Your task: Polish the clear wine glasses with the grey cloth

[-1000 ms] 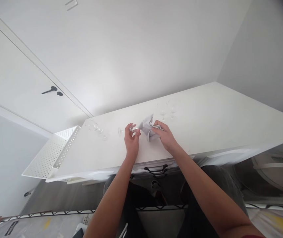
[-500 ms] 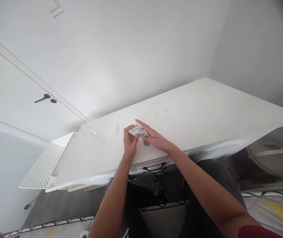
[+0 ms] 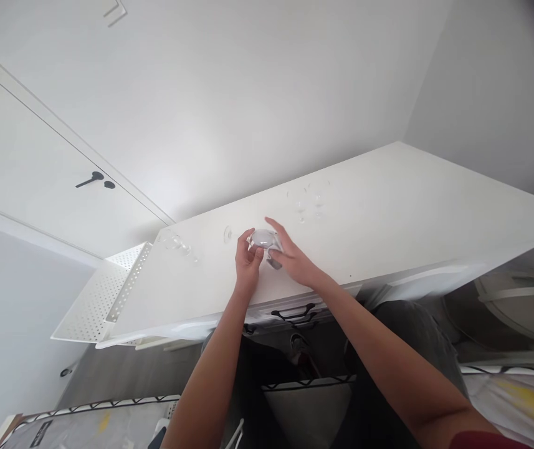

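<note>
A clear wine glass (image 3: 263,238) lies sideways in my hands above the white tabletop, its foot pointing left and its bowl to the right. My left hand (image 3: 248,267) is closed around the bowl, thumb in front and fingers behind. Near the rim, my right hand (image 3: 295,257) pinches a whitish-grey cloth (image 3: 274,262), which hangs below the thumb. The right index finger is raised behind the rim. How far the cloth reaches into the bowl I cannot tell.
More clear glasses (image 3: 301,202) stand on the white table (image 3: 388,206) behind my hands, and others (image 3: 176,242) at its left end. A perforated white shelf (image 3: 93,305) adjoins the left edge. Black drawer handles (image 3: 295,312) sit below the front edge.
My right hand has drawn slightly back from the bowl, and the whitish cloth that filled the bowl now shows mostly at the rim. The view has shifted slightly.
</note>
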The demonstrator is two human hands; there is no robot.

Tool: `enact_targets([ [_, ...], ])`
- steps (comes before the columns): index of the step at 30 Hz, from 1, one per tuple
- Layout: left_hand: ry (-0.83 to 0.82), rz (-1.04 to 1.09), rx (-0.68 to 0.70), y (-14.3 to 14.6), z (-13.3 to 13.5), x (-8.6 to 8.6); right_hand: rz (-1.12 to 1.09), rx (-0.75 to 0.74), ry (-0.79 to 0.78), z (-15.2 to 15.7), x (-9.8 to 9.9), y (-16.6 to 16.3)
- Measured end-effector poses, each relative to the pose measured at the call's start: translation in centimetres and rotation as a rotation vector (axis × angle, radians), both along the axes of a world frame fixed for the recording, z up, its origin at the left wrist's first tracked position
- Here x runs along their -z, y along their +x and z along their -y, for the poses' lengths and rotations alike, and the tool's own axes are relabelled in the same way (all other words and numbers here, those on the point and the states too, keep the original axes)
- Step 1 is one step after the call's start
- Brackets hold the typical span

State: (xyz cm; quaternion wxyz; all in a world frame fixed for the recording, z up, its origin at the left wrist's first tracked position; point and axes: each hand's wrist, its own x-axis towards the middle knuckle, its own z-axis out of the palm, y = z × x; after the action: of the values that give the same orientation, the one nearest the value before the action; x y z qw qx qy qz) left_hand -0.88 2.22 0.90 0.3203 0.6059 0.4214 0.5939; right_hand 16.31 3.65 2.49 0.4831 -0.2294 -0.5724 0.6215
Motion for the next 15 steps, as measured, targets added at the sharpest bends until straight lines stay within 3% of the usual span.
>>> enact_targets([
  [2,-0.007,-0.018,-0.035,-0.2,-0.1,0.2,0.209,0.042,0.214,0.3,-0.2,-0.2],
  [4,0.011,-0.035,-0.032,-0.4,-0.2,0.4,0.287,0.066,0.277,0.2,-0.4,-0.3],
  [10,0.051,0.025,0.034,-0.2,-0.3,0.2,0.007,0.005,-0.078,-0.4,-0.9,1.0],
  [12,0.055,0.035,0.067,0.1,-0.2,0.1,0.039,0.05,-0.053,-0.3,-0.8,1.5],
  [15,0.06,0.012,0.087,0.4,-0.1,-0.1,0.223,0.039,0.117,0.0,-0.6,1.7],
])
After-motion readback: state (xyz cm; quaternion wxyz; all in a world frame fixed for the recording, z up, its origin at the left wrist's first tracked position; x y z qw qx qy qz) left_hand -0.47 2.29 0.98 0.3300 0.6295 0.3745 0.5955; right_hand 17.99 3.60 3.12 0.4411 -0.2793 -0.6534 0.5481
